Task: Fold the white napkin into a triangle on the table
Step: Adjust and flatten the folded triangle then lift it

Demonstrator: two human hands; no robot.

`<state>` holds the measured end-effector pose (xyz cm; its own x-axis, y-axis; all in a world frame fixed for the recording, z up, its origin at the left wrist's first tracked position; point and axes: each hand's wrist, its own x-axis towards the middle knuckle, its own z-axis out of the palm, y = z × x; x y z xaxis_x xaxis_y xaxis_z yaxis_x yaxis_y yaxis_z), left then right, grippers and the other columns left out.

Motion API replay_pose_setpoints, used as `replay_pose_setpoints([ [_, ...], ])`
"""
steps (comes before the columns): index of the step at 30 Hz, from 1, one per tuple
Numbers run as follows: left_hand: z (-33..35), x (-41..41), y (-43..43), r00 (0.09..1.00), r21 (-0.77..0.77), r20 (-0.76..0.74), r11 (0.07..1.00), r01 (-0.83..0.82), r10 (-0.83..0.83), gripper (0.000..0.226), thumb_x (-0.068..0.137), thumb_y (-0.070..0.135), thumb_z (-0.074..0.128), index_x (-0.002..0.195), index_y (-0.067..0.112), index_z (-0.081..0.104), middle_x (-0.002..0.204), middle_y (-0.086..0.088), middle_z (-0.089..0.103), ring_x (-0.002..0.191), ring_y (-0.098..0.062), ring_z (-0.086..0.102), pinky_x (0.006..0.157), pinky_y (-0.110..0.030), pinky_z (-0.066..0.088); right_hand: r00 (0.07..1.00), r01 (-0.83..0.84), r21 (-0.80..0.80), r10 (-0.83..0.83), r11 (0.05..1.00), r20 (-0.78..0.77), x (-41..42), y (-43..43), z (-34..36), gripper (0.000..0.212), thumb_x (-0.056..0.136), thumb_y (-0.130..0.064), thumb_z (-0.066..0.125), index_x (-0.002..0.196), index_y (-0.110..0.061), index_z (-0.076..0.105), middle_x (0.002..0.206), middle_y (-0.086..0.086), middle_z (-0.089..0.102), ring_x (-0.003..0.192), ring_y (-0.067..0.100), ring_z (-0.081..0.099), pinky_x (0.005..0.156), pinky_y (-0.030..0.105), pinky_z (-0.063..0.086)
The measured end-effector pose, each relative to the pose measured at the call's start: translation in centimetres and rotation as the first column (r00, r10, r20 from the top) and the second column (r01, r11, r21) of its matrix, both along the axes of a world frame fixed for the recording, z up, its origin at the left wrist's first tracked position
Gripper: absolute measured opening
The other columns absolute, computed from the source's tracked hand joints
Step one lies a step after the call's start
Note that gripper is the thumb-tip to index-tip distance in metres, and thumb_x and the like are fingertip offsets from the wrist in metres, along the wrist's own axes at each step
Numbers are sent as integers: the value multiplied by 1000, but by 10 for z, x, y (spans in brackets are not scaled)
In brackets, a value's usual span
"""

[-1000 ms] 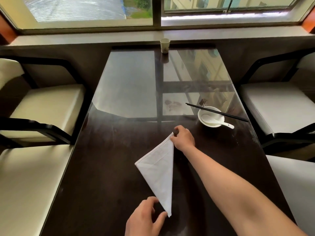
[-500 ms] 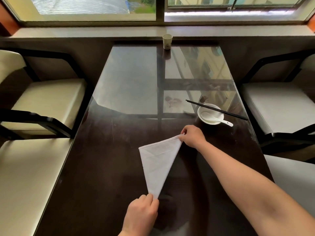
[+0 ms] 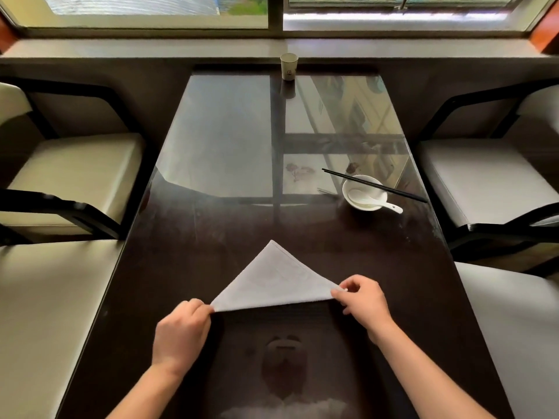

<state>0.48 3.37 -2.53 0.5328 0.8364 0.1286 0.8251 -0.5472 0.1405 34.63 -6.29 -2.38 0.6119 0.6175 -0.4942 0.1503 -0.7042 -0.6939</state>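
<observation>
Your worktop (image 3: pixel 211 267) now carries the napkin (image 3: pixel 276 281) turned square to you: long fold nearest, apex pointing away. Left hand (image 3: pixel 181 334) and right hand (image 3: pixel 364 300) each keep a closed pinch grip on a base corner. The triangle looks formed; lay it flat.

Restaurant or canteen dining booth. Long dark glossy glass-topped counter (image 3: pixel 211 237) set end-on against a wide window sill (image 3: pixel 151 49). Cream cushioned chairs with black frames (image 3: pixel 69 176) flank the counter on both sides. On the counter: small paper cup (image 3: pixel 289 66) at the window end; white ceramic bowl (image 3: pixel 364 192) toward the right edge, white spoon (image 3: pixel 375 201) inside, black chopsticks (image 3: pixel 375 186) across its rim.
</observation>
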Motion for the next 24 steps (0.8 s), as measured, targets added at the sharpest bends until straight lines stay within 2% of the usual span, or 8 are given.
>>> replay_pose_setpoints([
  [3,0,-6,11,997,-40,12,996,-78,79,14,82,21,62,80,18,76,77,4,69,66,-22,67,44,-33,52,1000,16,3,-16,1000,-18,-22,-23,0,14,74,-25,80,68,-21,68,69,1,71,49,10,64,42,17,47],
  [4,-1,-8,12,995,-61,23,993,-97,99,5,78,15,74,80,19,77,78,4,70,67,-22,68,45,-33,52,1000,11,-1,-11,1000,-11,-28,-29,0,14,74,-25,80,67,-22,68,68,0,70,49,10,64,42,17,47],
  [6,-4,-12,12,991,-115,37,986,-122,127,19,69,8,84,81,20,77,79,6,70,68,-21,68,47,-31,52,999,-22,-21,22,1000,28,-34,-36,1,14,74,-25,78,67,-23,66,66,-1,69,51,12,66,46,24,52],
  [8,-7,-15,8,989,-143,58,982,-126,135,21,69,8,85,83,21,77,79,7,70,69,-19,68,49,-29,52,992,-78,-44,82,996,94,-36,-39,3,12,75,-26,76,69,-24,64,67,-2,68,59,15,67,54,31,55],
  [11,-11,-15,2,986,-171,82,977,-129,144,21,69,8,85,82,21,76,79,8,69,71,-19,67,50,-29,51,960,-173,-70,184,982,210,-35,-42,3,12,79,-24,71,72,-26,61,69,-6,64,68,11,61,57,29,47],
  [14,-13,-14,0,980,-184,132,975,-124,150,22,69,4,84,81,20,76,79,7,69,71,-19,66,54,-30,53,933,-217,-72,229,973,278,-34,-41,1,11,84,-26,68,75,-27,61,73,-9,65,72,10,60,62,31,47],
  [20,-17,-22,-11,974,-222,162,967,-123,161,23,69,3,82,81,22,75,77,9,66,71,-17,64,56,-28,52,955,-165,-69,177,984,237,-27,-39,1,8,85,-32,73,79,-28,75,77,-13,71,79,12,64,71,30,48],
  [24,-19,-23,-13,943,-313,206,931,-189,261,24,71,8,79,84,27,70,80,16,57,69,-8,57,52,-22,43,984,-100,-57,108,993,145,-29,-38,4,8,85,-28,75,77,-28,75,72,-10,72,66,13,69,65,27,51],
])
